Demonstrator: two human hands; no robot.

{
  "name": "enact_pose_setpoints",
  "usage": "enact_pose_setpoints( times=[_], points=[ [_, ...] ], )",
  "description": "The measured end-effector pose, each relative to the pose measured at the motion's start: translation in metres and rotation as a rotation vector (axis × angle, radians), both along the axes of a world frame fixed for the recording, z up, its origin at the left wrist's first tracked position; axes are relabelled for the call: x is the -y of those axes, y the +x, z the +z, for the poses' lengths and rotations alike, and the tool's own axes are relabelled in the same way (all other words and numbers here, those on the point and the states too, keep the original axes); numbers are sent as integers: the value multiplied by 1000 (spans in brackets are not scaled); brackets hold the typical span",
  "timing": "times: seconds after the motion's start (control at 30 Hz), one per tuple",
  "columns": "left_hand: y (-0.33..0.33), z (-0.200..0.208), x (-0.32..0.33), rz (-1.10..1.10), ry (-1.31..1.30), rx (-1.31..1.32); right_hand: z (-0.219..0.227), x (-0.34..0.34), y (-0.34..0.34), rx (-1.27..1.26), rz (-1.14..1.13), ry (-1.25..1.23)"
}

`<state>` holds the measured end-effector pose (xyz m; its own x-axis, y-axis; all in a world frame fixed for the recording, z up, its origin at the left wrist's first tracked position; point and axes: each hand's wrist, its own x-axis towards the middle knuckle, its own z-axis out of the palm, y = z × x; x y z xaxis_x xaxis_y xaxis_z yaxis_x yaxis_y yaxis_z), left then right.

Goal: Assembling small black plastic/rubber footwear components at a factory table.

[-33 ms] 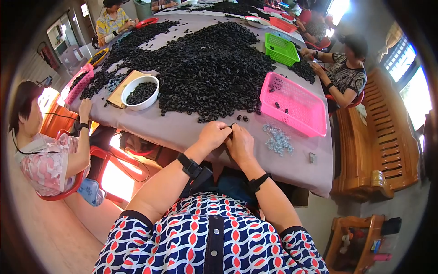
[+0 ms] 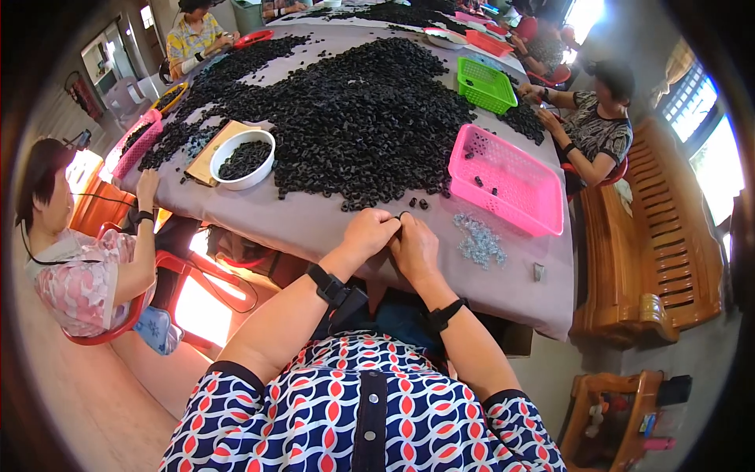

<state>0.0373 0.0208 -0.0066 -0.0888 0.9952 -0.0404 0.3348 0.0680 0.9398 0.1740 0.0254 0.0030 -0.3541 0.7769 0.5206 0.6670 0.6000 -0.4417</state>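
Note:
At the near edge of the cloth-covered table (image 2: 314, 224), my left hand (image 2: 368, 234) and my right hand (image 2: 417, 245) meet, fingertips pinched together. Between them is a small black ring-like piece (image 2: 400, 215), mostly hidden by the fingers. Just beyond spreads a large heap of similar black pieces (image 2: 362, 118), with a few loose ones (image 2: 422, 204) at its near edge. Right of my hands lies a small pile of clear bluish bits (image 2: 478, 241). A pink plastic basket (image 2: 503, 211) behind that pile holds a few black pieces.
A white bowl (image 2: 234, 184) of black pieces stands left, against a tan board (image 2: 206, 160). A green basket (image 2: 486, 101) sits far right. Co-workers sit along both sides, one person (image 2: 86, 259) close at left. A wooden bench (image 2: 661, 236) stands right of the table.

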Motion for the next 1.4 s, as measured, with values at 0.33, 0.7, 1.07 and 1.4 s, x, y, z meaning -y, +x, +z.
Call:
enact_pose_setpoints(
  times=[0.33,0.7,1.07,1.4],
  points=[
    [3,9,8,-86,36,-237,5,7,8,67,-9,-125],
    [-11,8,-3,-185,-194,21,2,1,7,-20,98,-26],
    [-16,11,11,-294,-123,341,14,6,6,-112,57,-125],
    [-10,6,24,-217,53,370,27,4,15,-17,195,-339]
  ],
)
